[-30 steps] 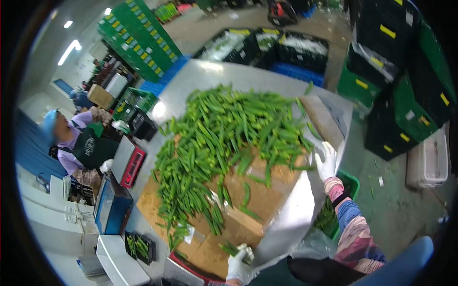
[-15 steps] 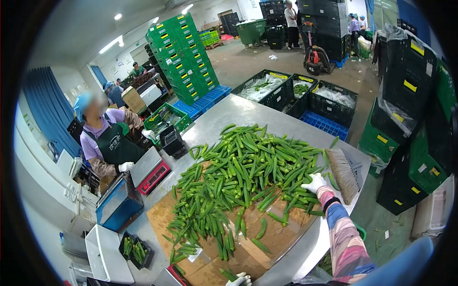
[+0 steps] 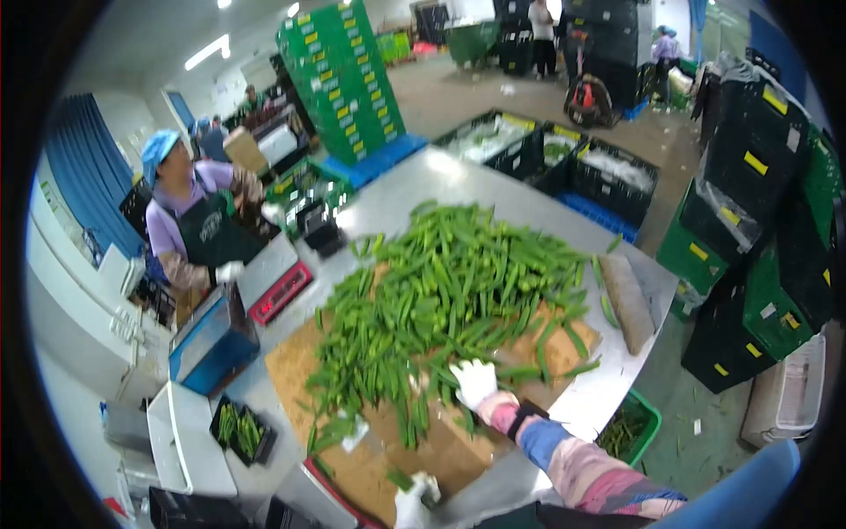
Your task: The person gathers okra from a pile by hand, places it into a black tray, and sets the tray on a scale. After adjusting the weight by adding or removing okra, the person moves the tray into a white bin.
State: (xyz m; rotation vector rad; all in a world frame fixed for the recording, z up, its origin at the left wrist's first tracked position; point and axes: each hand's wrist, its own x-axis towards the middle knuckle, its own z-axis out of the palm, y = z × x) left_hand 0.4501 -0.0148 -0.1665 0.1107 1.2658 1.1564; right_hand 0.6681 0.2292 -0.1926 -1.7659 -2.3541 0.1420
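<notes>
A large heap of green okra (image 3: 441,291) covers a flattened cardboard sheet (image 3: 291,366) on the metal table (image 3: 397,185). My right hand (image 3: 476,383), in a white glove, rests at the near edge of the heap, its fingers spread over the cardboard and some pods. At the bottom of the view, my gloved left hand (image 3: 416,501) is closed around okra, whose green ends stick out to the left. Beside it lies a red-edged scale (image 3: 330,494), partly cut off. A black tray (image 3: 242,430) with okra in it stands further left.
A brush (image 3: 627,304) lies on the table's right side. Across the table, a co-worker (image 3: 198,207) stands by another red scale (image 3: 280,291). Green crates (image 3: 344,88) are stacked behind; dark crates (image 3: 749,176) rise at right. A green basket (image 3: 641,428) sits below the table edge.
My right hand has swept left and nearer from the heap's right side, leaving more cardboard bare there. My left hand, still holding okra, has come up and slightly left into view.
</notes>
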